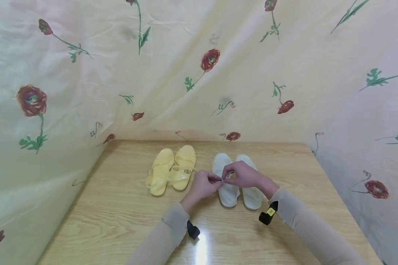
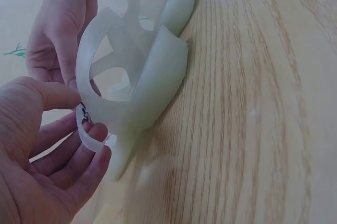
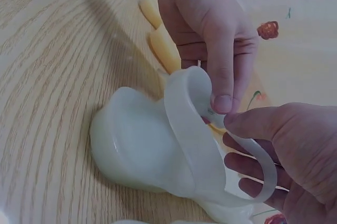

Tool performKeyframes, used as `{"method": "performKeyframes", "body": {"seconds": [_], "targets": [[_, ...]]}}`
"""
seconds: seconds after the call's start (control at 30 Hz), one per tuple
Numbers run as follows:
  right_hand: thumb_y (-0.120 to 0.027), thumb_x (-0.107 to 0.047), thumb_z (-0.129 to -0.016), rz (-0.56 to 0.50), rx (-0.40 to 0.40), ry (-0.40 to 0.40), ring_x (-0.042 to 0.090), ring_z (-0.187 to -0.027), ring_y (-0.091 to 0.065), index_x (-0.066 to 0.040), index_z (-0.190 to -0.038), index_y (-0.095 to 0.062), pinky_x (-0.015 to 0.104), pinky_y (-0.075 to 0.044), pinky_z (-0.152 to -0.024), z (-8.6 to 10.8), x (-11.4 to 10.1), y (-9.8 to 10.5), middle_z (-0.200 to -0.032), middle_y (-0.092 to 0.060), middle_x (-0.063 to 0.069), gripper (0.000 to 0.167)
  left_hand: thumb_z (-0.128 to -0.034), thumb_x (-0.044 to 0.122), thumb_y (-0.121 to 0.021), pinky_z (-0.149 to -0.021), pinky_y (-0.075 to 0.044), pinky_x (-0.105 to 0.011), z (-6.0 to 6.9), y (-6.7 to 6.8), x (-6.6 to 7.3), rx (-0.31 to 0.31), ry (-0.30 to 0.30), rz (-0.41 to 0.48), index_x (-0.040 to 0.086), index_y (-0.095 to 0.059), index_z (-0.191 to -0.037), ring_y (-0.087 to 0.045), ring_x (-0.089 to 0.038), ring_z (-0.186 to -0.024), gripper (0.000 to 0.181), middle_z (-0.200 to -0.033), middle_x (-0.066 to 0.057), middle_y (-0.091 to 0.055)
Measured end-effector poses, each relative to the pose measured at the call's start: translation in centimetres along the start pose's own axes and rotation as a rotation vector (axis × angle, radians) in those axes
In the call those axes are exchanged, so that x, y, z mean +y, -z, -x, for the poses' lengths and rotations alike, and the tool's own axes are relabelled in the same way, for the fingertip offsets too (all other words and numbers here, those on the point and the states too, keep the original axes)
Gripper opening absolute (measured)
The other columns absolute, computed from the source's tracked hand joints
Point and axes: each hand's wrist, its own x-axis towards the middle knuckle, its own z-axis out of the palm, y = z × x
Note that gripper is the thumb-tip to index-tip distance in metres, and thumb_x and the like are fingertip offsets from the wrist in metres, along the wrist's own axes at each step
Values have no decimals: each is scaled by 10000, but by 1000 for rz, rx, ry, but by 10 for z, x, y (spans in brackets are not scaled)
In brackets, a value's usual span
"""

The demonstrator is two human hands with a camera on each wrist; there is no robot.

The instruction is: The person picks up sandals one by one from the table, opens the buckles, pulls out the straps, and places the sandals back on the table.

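Observation:
Two white sandals lie side by side, and both hands are at the strap of the left one (image 1: 227,195). My left hand (image 1: 203,186) pinches the strap end with a small metal buckle (image 2: 85,112), its thumb and fingertips close around it. The right hand (image 1: 242,175) pinches the white strap (image 3: 268,168), which loops across its fingers. Both hands' fingertips meet at the buckle, which they partly cover in the right wrist view. The other white sandal (image 1: 252,198) rests to the right, partly under my right hand and wrist.
A pair of yellow sandals (image 1: 160,173) with straps and buckles lies left of the white pair. All stand on a wooden table (image 1: 119,221). A flower-patterned cloth (image 1: 172,73) hangs behind the table and along both sides.

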Motion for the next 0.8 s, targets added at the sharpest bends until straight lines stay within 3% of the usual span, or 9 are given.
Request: {"method": "performKeyframes", "body": {"seconds": [0.43,0.67,0.8], "targets": [[-791,-102,-956,-21,-13,-42,101,-880,-768,-173,-887,-776,360,-649,-836,6,6,1,-892,-794,-80,100,-883,195,-839,-658,-574,-161,1,0,1,-10,35,-17,102,-861,-936,-720,-33,-713,109,-871,-44,-831],[-788,-90,-948,-10,9,-31,151,-928,-769,-169,-912,-770,453,-638,-883,5,3,1,-916,-804,-73,89,-884,193,-839,-658,-583,-170,1,-1,3,-8,52,4,84,-854,-958,-724,-51,-714,132,-874,-56,-830],[-777,-75,-949,-12,-3,0,149,-933,-766,-155,-915,-761,450,-638,-893,2,1,2,-923,-803,-59,89,-885,184,-848,-657,-589,-169,1,-2,2,0,54,20,65,-847,-972,-737,-70,-718,147,-883,-71,-830]]}}
